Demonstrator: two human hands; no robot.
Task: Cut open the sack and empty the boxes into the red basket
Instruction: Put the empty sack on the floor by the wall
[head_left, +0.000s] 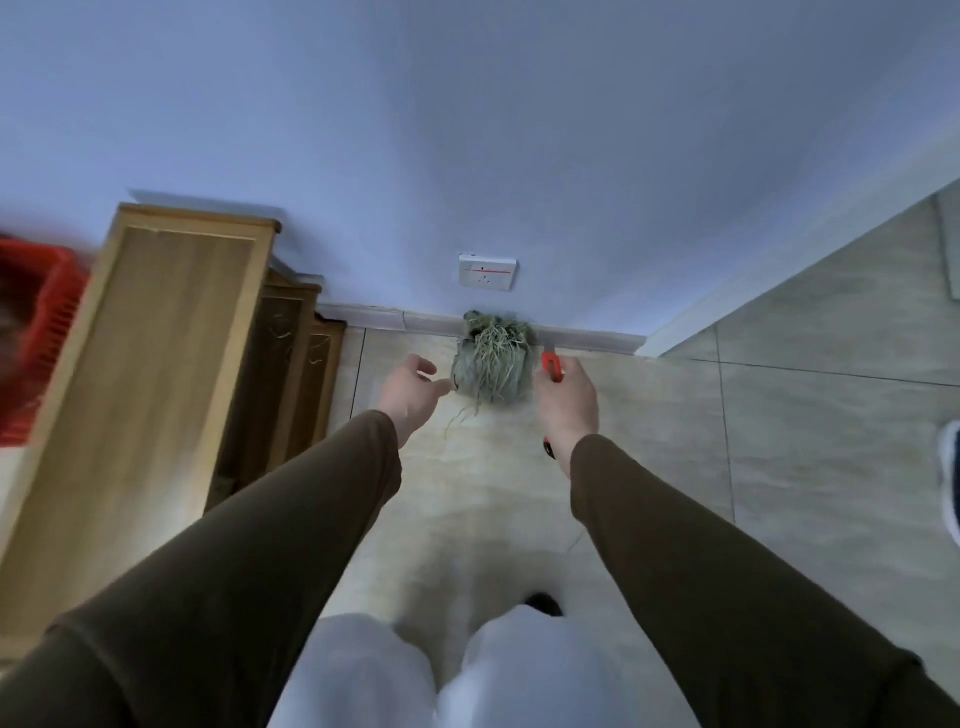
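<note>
A greenish sack (492, 364) with frayed pale fibres at its top sits on the tiled floor (675, 426) against the far wall, below a wall socket (488, 272). The left hand (413, 393), fingers loosely spread and holding nothing, reaches just beside the sack's left edge. The right hand (567, 402) grips a red utility knife (554, 368) at the sack's right. A red basket (39, 332) sits far left, blurred, beyond a wooden cabinet (156, 364).

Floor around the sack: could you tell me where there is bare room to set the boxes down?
Bare tile lies between the sack and the person's knees, and right of the right hand, which holds a cutter, out to the side wall. It is crowded left of the left hand, by the cabinet, and behind the sack at the skirting.
</note>
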